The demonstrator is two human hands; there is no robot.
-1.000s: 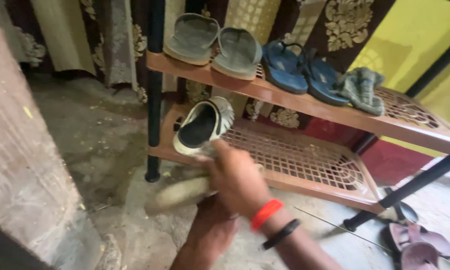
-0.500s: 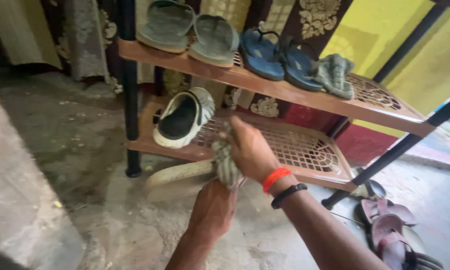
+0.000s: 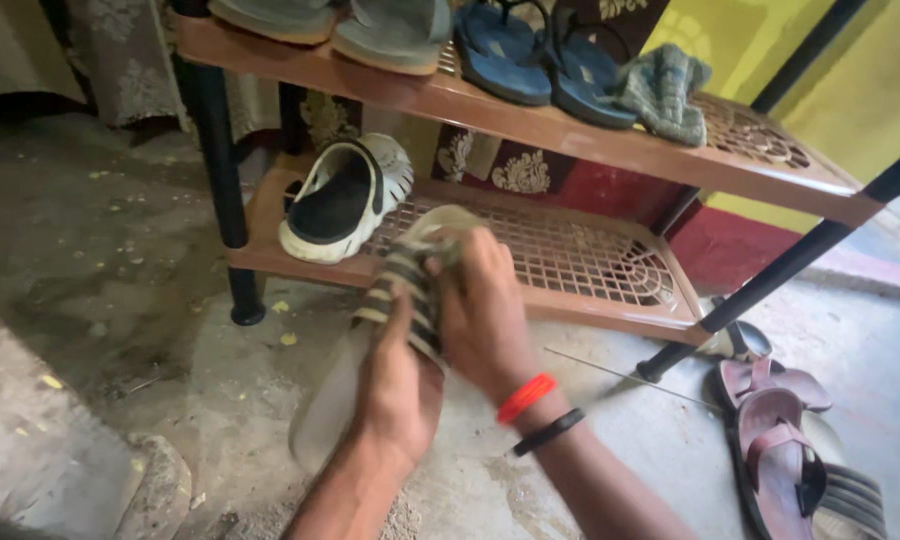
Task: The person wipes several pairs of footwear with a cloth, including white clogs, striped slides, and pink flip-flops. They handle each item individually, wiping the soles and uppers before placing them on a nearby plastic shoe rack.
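Hands are now working higher and closer together than a moment ago: the pale shoe [image 3: 370, 380], which was lying low near the floor at about seven o'clock from the rack, is being lifted in front of the lower shelf [image 3: 570, 270]. The left hand [image 3: 402, 385] is clasping it from beneath, while the right hand [image 3: 485, 315] is pressing a striped cloth [image 3: 405, 290] against its upper part, fingers curled around the fabric. By the look of it the wiping is moving from the sole area toward the top, though blur is hiding the exact contact.

Its mate, a white shoe [image 3: 345, 200], is leaning at ten o'clock on the lower shelf. On the upper shelf [image 3: 570, 130], grey sandals [image 3: 390, 30], blue flip-flops [image 3: 540, 60] and a folded green rag [image 3: 665, 90] are sitting in a row. Maroon sandals [image 3: 775, 450] are lying on the floor at four o'clock. No packages, labels or signs are showing anywhere.
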